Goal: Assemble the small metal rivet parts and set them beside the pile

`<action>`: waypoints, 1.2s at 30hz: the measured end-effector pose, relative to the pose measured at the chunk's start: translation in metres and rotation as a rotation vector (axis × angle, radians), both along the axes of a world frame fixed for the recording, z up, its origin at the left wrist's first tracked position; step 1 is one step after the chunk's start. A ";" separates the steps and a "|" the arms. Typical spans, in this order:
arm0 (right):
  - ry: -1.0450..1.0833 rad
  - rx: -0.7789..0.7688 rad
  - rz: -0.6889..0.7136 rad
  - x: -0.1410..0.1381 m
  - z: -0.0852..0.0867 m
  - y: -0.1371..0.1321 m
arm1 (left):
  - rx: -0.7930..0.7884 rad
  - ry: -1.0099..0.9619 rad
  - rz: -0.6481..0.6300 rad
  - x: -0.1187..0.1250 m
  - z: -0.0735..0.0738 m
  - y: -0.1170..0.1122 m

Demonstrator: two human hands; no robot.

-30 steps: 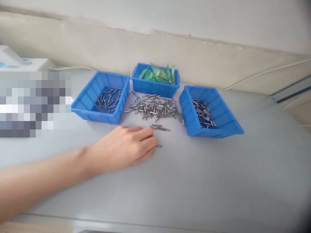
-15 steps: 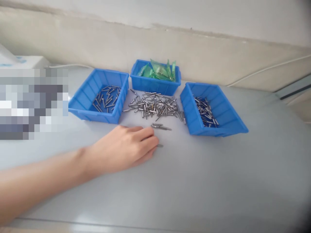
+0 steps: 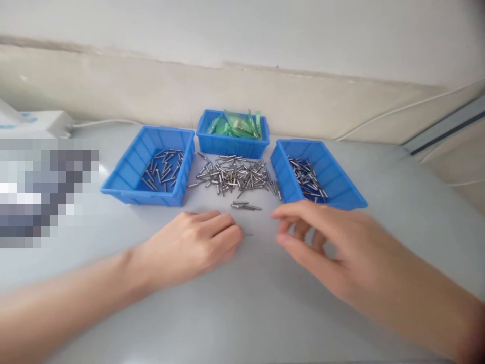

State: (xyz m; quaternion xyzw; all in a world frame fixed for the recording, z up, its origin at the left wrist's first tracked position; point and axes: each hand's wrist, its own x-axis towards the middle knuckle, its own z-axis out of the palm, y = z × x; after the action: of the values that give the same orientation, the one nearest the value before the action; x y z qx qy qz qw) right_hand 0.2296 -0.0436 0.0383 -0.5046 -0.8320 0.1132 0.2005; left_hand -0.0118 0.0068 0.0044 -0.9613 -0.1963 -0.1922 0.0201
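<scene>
My left hand [image 3: 200, 240] rests low over the table with its fingers closed. The thin tip of a metal pin [image 3: 248, 234] sticks out past its fingertips; the rest is hidden by the fingers. My right hand [image 3: 329, 242] is held in front of the right bin, thumb and fingers apart and curved, with nothing between them. Just beyond the left fingers lie a few metal pins [image 3: 246, 206] side by side. Behind these spreads a loose pile of similar pins [image 3: 238, 174], several with a thicker sleeve at one end.
A left blue bin [image 3: 142, 198] and a right blue bin [image 3: 341, 174] both contain loose metal pins. At the back, a smaller blue bin [image 3: 231, 146] holds green plastic packets [image 3: 240, 125]. White cables run along the wall. A blurred patch covers the far left.
My right hand has come into view from the right, reaching toward the left hand. The left hand has stayed nearly in place on the pin. The camera view has shifted slightly.
</scene>
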 end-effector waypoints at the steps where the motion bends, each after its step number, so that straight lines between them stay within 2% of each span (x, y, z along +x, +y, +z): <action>1: -0.003 -0.044 0.001 -0.007 -0.002 0.006 | -0.002 -0.015 -0.006 0.000 0.001 0.000; 5: -0.075 -0.143 0.109 -0.027 -0.017 0.027 | -0.005 -0.051 -0.017 -0.001 0.001 -0.001; 10: -0.040 -0.167 0.273 -0.024 -0.028 0.038 | 0.010 -0.053 -0.005 -0.002 0.000 0.000; 14: 0.001 -0.095 0.303 -0.018 -0.032 0.036 | -0.001 -0.081 -0.030 0.000 -0.002 0.002; 19: -0.028 0.009 0.303 -0.016 -0.033 0.032 | -0.045 -0.070 0.026 0.003 -0.004 0.003; 26: -0.073 0.018 0.292 -0.010 -0.034 0.029 | -0.040 -0.087 -0.010 0.008 -0.003 0.002; 31: -0.086 0.058 0.338 -0.007 -0.036 0.029 | -0.028 -0.088 -0.107 0.010 -0.002 -0.001; 36: -0.101 0.081 0.334 -0.007 -0.037 0.028 | -0.053 -0.085 -0.056 0.010 -0.002 -0.001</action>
State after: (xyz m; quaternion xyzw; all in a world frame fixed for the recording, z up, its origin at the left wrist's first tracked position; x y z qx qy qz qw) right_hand 0.2230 -0.0152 0.0012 -0.3562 -0.9172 0.0857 0.1570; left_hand -0.0023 0.0056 0.0023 -0.9576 -0.1749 -0.2283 -0.0191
